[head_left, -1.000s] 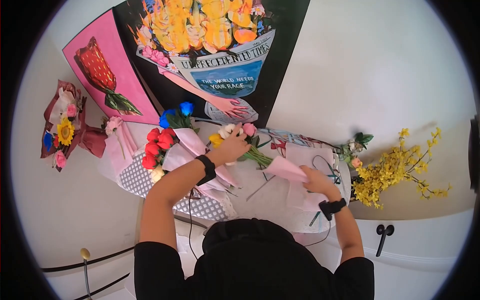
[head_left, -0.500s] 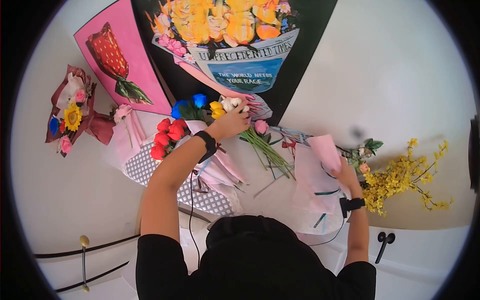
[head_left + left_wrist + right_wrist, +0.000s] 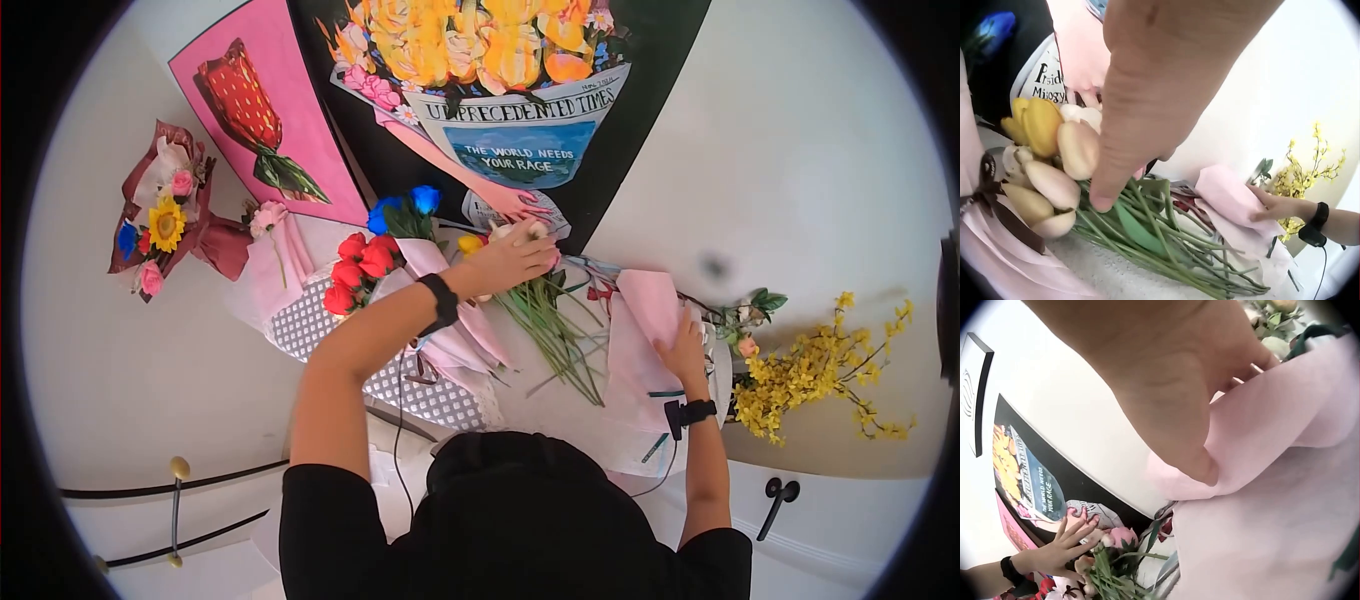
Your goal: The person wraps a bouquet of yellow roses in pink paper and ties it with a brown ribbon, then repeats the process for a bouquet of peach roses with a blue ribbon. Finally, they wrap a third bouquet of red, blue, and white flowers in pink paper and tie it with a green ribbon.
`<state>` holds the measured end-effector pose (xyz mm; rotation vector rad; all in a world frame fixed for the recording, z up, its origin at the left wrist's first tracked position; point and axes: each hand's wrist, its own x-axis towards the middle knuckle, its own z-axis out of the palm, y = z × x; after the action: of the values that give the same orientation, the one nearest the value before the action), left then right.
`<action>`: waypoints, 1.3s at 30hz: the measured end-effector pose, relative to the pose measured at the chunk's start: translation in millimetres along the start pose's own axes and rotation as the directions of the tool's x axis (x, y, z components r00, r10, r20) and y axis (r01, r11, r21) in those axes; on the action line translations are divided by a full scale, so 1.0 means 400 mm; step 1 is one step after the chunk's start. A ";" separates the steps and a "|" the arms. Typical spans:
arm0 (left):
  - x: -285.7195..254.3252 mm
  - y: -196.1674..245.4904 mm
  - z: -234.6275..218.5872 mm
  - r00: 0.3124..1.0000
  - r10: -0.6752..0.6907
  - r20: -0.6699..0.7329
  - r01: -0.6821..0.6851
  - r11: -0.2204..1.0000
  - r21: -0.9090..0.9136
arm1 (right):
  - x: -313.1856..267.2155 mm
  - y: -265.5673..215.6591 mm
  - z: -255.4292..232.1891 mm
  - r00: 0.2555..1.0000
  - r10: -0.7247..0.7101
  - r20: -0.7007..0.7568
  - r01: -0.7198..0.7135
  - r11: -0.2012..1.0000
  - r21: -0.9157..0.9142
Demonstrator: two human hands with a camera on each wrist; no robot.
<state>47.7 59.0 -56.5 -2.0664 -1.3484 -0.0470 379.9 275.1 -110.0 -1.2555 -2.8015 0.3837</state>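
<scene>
My left hand (image 3: 510, 262) lies over the heads of a bunch of artificial tulips, fingers spread and fairly straight in the right wrist view. Yellow (image 3: 1041, 128) and cream tulips (image 3: 1052, 182) show beside its thumb, while the green stems (image 3: 560, 340) fan out across the table. A pink rose (image 3: 1124, 537) is next to the bunch. At the right, my right hand (image 3: 686, 352) holds a rolled piece of pink wrapping paper (image 3: 647, 300), thumb on the near face and fingers behind. Beneath it lies a flatter pink sheet (image 3: 640, 395).
Red roses (image 3: 360, 265), blue roses (image 3: 405, 208) and a pink-wrapped bouquet (image 3: 470, 340) lie left. Two paintings, one a pink canvas (image 3: 290, 110), lean at the back. Yellow blossom branches (image 3: 800, 365) stand right. A cable (image 3: 401, 440) hangs from the left wrist.
The right hand has carried the rolled pink paper away from the stems to the right, onto the flat sheet. The stems, first bundled at the paper, now spread on the table. The head view has shifted.
</scene>
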 end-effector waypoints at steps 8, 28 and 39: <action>-0.268 -0.068 -0.023 0.835 0.040 0.549 0.133 0.953 -0.272 | -0.026 -0.035 0.075 0.947 -0.211 -0.243 0.163 0.966 -0.203; 0.057 -0.113 -0.380 1.000 0.026 0.017 -0.024 0.995 -0.092 | -0.088 -0.535 -0.291 0.668 -0.637 -0.384 0.689 0.337 0.641; 0.108 -0.117 -0.321 0.999 0.043 -0.012 -0.044 0.989 -0.140 | -0.050 -0.524 -0.289 0.392 -0.771 -0.502 0.920 0.335 0.204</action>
<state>69.2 35.9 83.3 -2.2087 -1.3274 -0.1355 257.3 149.8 54.0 0.3628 -2.3784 0.6098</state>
